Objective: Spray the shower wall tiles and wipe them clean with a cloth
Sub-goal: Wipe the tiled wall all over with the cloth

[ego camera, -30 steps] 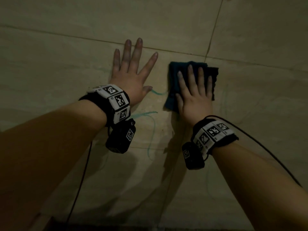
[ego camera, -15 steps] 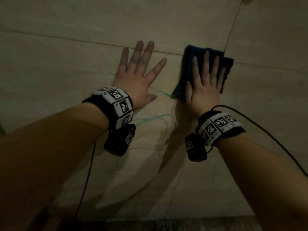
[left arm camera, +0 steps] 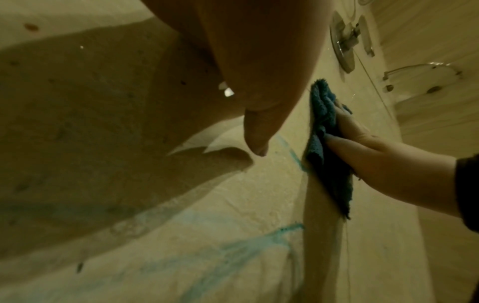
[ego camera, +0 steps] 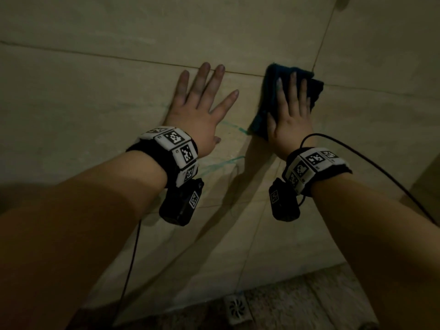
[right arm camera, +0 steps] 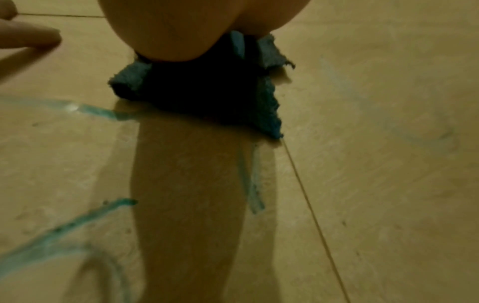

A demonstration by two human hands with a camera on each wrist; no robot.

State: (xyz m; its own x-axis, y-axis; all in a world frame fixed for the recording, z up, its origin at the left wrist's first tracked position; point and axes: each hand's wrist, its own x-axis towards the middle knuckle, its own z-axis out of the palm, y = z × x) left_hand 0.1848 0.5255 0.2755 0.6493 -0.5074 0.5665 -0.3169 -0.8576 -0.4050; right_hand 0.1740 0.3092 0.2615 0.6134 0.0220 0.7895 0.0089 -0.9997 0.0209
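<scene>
two bare forearms are seen nearest the head camera, each banded at the wrist with black-and-white markers, a small black camera hung beneath, and a cable trailing off.

the left hand [ego camera: 198,115] is laid flat against the wall tiles [ego camera: 95,98], its fingers straight and spread; nothing is held in it. in the left wrist view only the heel of this hand [left arm camera: 259,61] and the thumb are made out, the fingers being cut off by the frame.

the right hand [ego camera: 291,117] is pressed flat on the cloth [ego camera: 270,91], fingers straight and close together, so the cloth is pinned to the wall rather than gripped. the cloth [left arm camera: 321,143] is dark teal and folded, and it is placed just beside the left hand, over the spot where a horizontal grout line is met by a vertical one. from the right wrist view the cloth [right arm camera: 207,92] is seen bunched under the palm [right arm camera: 181,24], its edges sticking out on both sides; the fingers are hidden.

thin teal streaks [right arm camera: 85,109] are left on the tiles between and below the hands, with another pair of streaks under the cloth.

further off, a metal shower fitting [left arm camera: 344,41] and a curved rail [left arm camera: 420,69] are fixed to the wall, blurred in the dim light. at the wall's foot a small floor drain [ego camera: 237,308] is partly made out on a dark, speckled floor.
</scene>
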